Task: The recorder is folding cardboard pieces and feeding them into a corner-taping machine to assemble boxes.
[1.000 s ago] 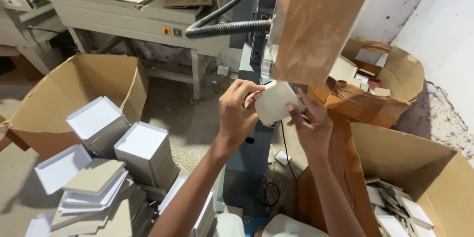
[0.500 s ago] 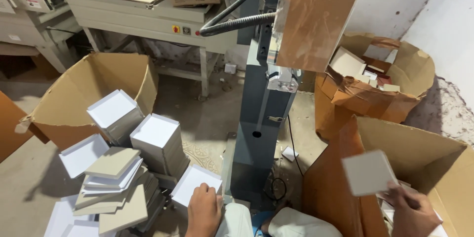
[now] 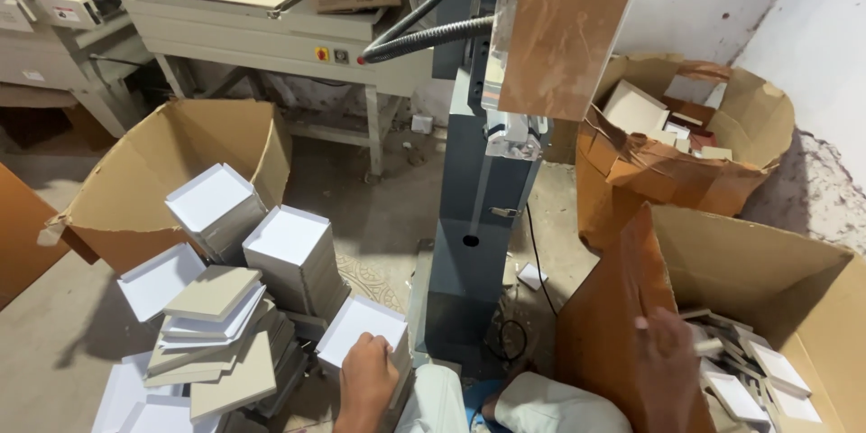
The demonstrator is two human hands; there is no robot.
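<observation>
My left hand (image 3: 365, 381) lies low in the middle, its fingers curled over the near edge of a white square tray (image 3: 361, 325) that tops a stack. My right hand (image 3: 666, 359) is blurred, fingers spread, at the near wall of a large open cardboard box (image 3: 767, 248). It holds nothing that I can see. Inside that box lie several small white square pieces (image 3: 753, 377). A grey machine column (image 3: 469, 216) stands between my hands, with a brown board panel (image 3: 568, 27) fixed high on it.
Left of my hand stand more stacks of white trays (image 3: 289, 253) and flat grey boards (image 3: 216, 293). An open empty carton (image 3: 171, 158) sits behind them. A torn carton with scraps (image 3: 686, 171) is at the back right, and a pale bench machine (image 3: 262, 23) at the back.
My right hand no longer shows the white square piece it held up half a second ago and has dropped toward the right box. My left hand has closed on the tray stack's top.
</observation>
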